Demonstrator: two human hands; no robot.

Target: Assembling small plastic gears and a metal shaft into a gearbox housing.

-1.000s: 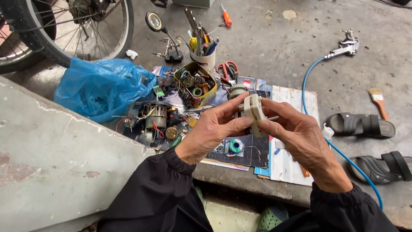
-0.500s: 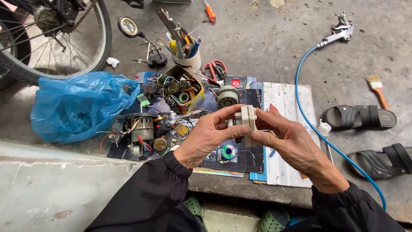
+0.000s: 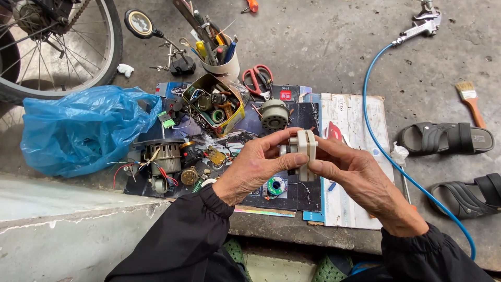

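Both of my hands hold a small cream-coloured plastic part point(image 3: 304, 149) with a dark piece under it, above a work mat. My left hand point(image 3: 261, 164) pinches it from the left with thumb and fingers. My right hand point(image 3: 360, 183) grips it from the right. Below it on the mat lie a small green spool of solder wire point(image 3: 275, 185) and a round grey motor point(image 3: 275, 115). Black sleeves cover both forearms.
A blue plastic bag point(image 3: 83, 128) lies left beside a wheel point(image 3: 62, 47). A yellow tin of parts point(image 3: 214, 104), a cup of tools point(image 3: 219, 57), red scissors point(image 3: 258, 78), a wound motor point(image 3: 162, 154), a blue air hose point(image 3: 386, 151) with blow gun, a brush point(image 3: 469, 99) and black sandals point(image 3: 443, 138) surround the mat.
The view has tilted down and closer. My hands have turned the cream part slightly and keep holding it over the mat.
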